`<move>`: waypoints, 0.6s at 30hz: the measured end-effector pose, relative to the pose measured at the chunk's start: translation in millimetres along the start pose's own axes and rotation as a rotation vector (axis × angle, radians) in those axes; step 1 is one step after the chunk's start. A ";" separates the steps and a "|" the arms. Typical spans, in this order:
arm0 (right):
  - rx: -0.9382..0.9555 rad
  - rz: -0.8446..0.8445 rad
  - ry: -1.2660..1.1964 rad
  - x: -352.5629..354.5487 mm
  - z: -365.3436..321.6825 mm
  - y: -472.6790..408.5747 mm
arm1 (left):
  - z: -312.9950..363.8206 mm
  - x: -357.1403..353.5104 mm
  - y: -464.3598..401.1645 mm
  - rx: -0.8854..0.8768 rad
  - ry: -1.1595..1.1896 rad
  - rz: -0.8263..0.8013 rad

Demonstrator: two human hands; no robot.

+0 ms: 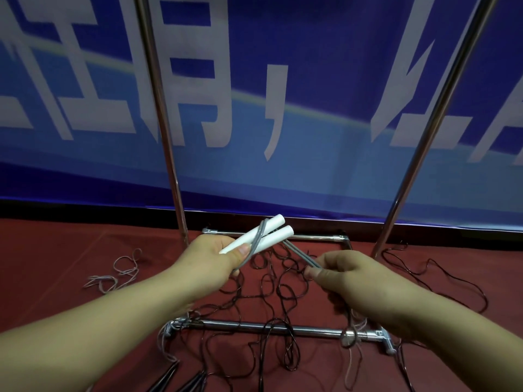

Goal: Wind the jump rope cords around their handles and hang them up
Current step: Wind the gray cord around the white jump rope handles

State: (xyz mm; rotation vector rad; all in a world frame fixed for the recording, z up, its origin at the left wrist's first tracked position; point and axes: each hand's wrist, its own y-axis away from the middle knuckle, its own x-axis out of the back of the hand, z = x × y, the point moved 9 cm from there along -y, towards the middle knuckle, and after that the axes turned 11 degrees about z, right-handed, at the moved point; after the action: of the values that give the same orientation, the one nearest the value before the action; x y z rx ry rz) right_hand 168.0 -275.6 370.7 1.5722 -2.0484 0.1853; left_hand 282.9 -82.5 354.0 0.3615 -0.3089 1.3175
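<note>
In the head view, two white handles (256, 238) are held side by side, just left of centre, by the left hand (210, 257), whose fingers are curled round them with the thumb pressed on top. A doubled grey cord (256, 241) is crossed once over the handles and led down to the right, where it is pinched between the thumb and fingers of the right hand (343, 274). The winding step is judged to be in hand, with only the first turn laid. For the next move, the cord would need to be kept taut and carried round the handles again. Below the hands, loose dark cords (271, 281) are strewn on the red floor (56, 244) inside the base of a chrome rack (172, 165), on which the wound rope is presumably to be hung.
</note>
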 end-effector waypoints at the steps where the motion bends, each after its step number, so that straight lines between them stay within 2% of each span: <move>1: 0.001 -0.005 0.013 -1.5 0.1 0.5 | 0.0 1.9 -0.7 -0.018 -0.035 0.013; 4: 0.041 0.039 0.117 2.0 -1.7 1.7 | 3.5 6.3 -2.4 -0.075 -0.136 0.059; 9: 0.071 0.112 0.196 9.2 -5.7 2.5 | 0.3 14.0 -7.9 -0.056 -0.150 0.107; 18: 0.283 0.238 0.127 19.3 -21.5 3.4 | 4.0 -1.4 -6.2 -0.193 -0.467 -0.044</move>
State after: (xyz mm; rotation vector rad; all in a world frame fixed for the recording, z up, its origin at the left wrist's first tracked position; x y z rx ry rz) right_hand 168.8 -281.9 399.0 1.4265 -2.1753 0.6719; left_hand 288.6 -86.7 356.5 0.5078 -0.8091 1.1386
